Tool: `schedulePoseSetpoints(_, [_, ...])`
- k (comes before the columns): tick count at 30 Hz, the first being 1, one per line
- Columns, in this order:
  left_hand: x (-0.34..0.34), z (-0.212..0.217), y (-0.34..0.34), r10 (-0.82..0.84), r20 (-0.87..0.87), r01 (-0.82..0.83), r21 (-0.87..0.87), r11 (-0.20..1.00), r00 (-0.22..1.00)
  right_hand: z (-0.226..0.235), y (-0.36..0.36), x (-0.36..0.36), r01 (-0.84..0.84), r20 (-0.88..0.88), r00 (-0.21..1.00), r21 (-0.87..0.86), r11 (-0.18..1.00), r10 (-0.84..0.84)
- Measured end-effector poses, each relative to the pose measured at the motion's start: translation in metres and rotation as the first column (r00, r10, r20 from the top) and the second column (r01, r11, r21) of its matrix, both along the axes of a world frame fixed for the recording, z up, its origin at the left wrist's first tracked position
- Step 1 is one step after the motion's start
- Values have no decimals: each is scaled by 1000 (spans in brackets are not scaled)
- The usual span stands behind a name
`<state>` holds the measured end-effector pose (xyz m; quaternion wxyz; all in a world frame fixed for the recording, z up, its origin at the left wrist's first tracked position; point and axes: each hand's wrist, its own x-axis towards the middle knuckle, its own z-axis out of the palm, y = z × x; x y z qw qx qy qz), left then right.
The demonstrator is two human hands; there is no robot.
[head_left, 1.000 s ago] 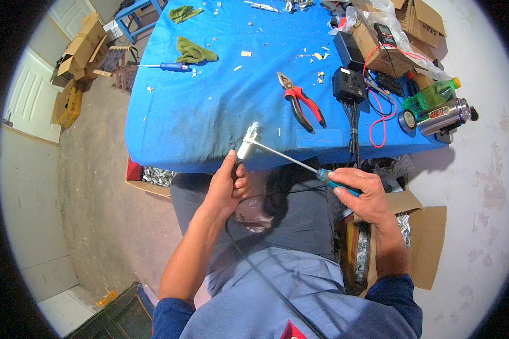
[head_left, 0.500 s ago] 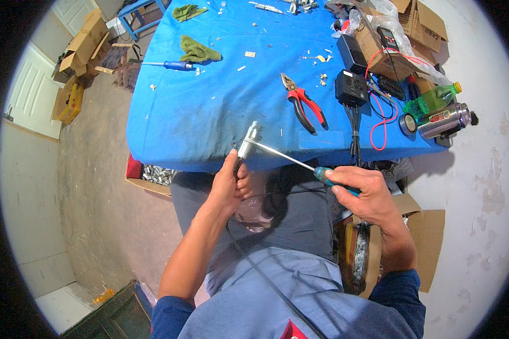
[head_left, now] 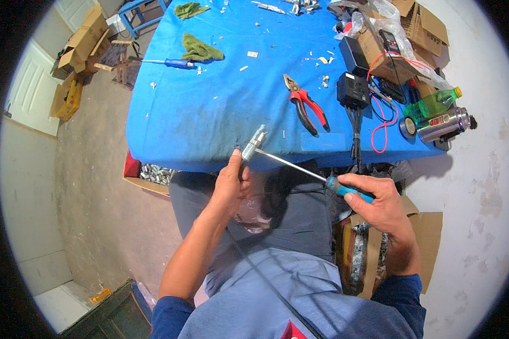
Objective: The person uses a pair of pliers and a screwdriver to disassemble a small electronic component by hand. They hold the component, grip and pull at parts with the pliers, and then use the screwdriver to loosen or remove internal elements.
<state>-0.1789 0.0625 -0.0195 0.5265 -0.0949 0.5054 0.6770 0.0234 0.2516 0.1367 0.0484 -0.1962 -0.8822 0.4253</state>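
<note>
My left hand (head_left: 230, 176) grips the near end of a silver metal piece (head_left: 254, 144), with the thumb along it. This piece is left of the pliers (head_left: 306, 105) and closer to me than they are, held above the near edge of the tabletop (head_left: 178, 121). My right hand (head_left: 379, 202) is closed around the blue handle of a screwdriver (head_left: 333, 185), nearer to me than the pliers. Its tip is at the side of the piece; whether it presses, I cannot tell.

I think the tip could slip from the metal if I push too hard or at a bad angle, and then it could hurt my left hand. A loose grip could also let the piece turn.

The piece looks narrow, shiny and tilted, uneven at its far end.

Right of the pliers stands a black box (head_left: 352, 90); farther left lies a green cloth (head_left: 202, 49).
</note>
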Motion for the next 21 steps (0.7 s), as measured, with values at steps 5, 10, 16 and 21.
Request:
schedulePoseSetpoints(5, [5,-3,2,1,-218,-13,-54,998,976,2,2,3,-14,19,1000,11,1000,14])
schedulePoseSetpoints(10, [7,-10,0,2,-299,-6,-14,1000,954,-4,6,14,44,48,998,-9,999,-43])
schedulePoseSetpoints(16, [10,-9,4,-5,-377,-5,-27,1000,926,-21,2,20,127,58,991,-146,981,-120])
schedulePoseSetpoints(21, [13,-14,4,10,-472,-11,0,1000,881,-31,0,22,184,110,981,-227,956,-163])
